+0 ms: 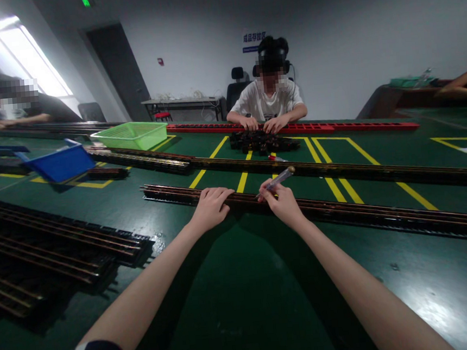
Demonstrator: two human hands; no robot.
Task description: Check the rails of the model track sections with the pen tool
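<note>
A long black rail (355, 213) with thin copper-coloured rods along it lies across the green table in front of me. My left hand (212, 209) is laid over it near its left end, fingers on the far side and thumb on the near side. To the right of that, my right hand (280, 201) pinches a slim tool with a clear handle (280, 178), like a small screwdriver. The tool leans, its thin tip down at the rail and its yellowish end up to the right. What the tip touches is too small to tell.
Several similar rails (59, 234) lie at the left; another rail (339, 172) runs behind mine. A blue basket (61, 163) and a green basket (132, 136) stand at the back left. Opposite, a person (270, 98) handles black parts (261, 141) beside a red rail (355, 125).
</note>
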